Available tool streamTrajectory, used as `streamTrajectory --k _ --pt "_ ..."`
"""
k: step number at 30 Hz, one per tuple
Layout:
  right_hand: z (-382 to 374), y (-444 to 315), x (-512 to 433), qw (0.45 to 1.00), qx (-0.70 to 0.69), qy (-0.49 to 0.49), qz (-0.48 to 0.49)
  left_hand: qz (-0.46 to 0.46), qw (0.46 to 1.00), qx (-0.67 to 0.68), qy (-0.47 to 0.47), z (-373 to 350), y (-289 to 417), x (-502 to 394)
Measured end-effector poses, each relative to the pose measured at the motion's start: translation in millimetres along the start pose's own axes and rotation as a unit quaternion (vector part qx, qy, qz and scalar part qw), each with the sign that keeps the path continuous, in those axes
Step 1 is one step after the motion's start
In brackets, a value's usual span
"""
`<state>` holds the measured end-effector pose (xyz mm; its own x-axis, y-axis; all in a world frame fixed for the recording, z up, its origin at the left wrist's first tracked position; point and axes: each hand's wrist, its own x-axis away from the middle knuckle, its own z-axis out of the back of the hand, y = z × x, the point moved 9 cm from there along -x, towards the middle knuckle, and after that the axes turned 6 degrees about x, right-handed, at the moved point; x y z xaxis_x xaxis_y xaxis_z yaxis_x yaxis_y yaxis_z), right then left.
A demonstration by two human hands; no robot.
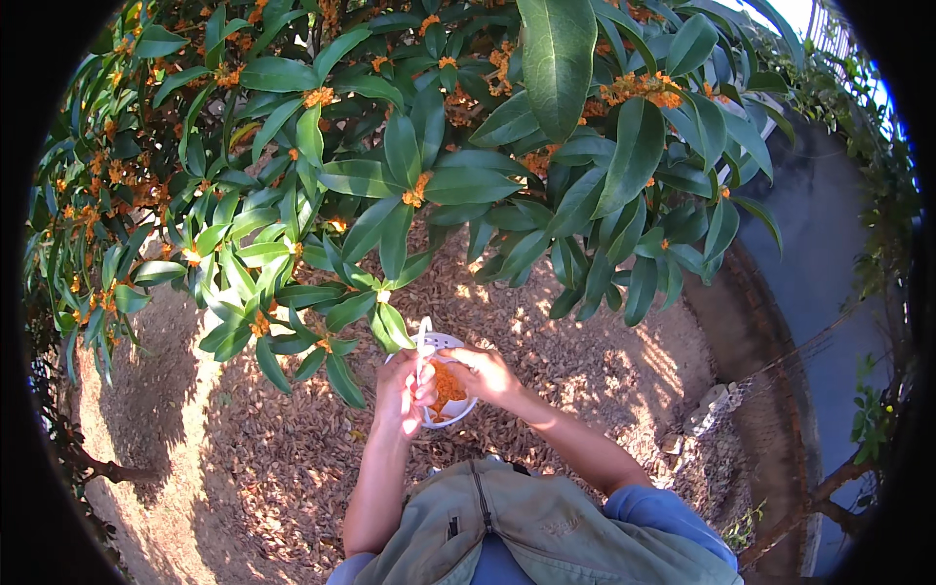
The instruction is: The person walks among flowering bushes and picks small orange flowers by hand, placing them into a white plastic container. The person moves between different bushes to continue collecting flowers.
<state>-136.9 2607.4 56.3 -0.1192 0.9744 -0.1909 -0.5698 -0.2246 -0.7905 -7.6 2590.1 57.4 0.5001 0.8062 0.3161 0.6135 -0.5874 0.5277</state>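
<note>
A white perforated plastic basket (455,420) hangs before my body, with small orange blossoms (447,387) inside. My left hand (406,387) is closed on the basket's white handle (425,333), at the left side of the basket. My right hand (482,371) is over the basket's right rim, its fingertips pointing inward above the blossoms; whether they pinch anything is too small to tell. Just above the hands hang green leaves (389,327) of an osmanthus tree, with clusters of orange flowers (417,190) along its twigs.
Leafy branches (468,183) fill the upper view, close to the head. Dry fallen leaves (292,475) cover the ground. At the right, a curved brick edge (793,387) borders a grey surface (841,292), near a pale stone (713,402) and a bare branch (790,519).
</note>
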Motion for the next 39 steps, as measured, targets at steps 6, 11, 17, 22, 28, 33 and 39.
streamTrajectory --k 6,11,17,22,28,33,39 --pt "59.3 2.2 33.8 0.971 -0.179 0.145 -0.070 0.008 0.999 0.019 -0.027 -14.5 -15.3 12.2" --pt "139.4 -32.3 69.3 0.903 -0.246 0.349 -0.043 0.016 0.997 0.046 -0.058 -16.3 -24.0 13.9" --pt "205.3 -78.8 89.7 0.818 -0.217 0.527 0.084 0.012 0.996 0.020 -0.085 -35.6 -28.2 21.8" --pt "233.0 -66.6 64.2 0.725 -0.392 0.560 0.085 0.016 0.995 0.018 -0.095 -33.5 -27.1 23.9" --pt "244.0 -66.5 44.7 0.742 -0.361 0.563 0.046 0.013 0.992 -0.002 -0.125 -38.0 -23.9 21.8" --pt "256.6 -63.4 41.8 0.724 -0.336 0.602 0.020 0.046 0.993 -0.011 -0.111 -63.9 -28.2 21.2" --pt "270.1 -47.9 37.2 0.698 -0.355 0.621 0.043 0.045 0.990 -0.071 -0.114 -84.9 -40.5 13.3"
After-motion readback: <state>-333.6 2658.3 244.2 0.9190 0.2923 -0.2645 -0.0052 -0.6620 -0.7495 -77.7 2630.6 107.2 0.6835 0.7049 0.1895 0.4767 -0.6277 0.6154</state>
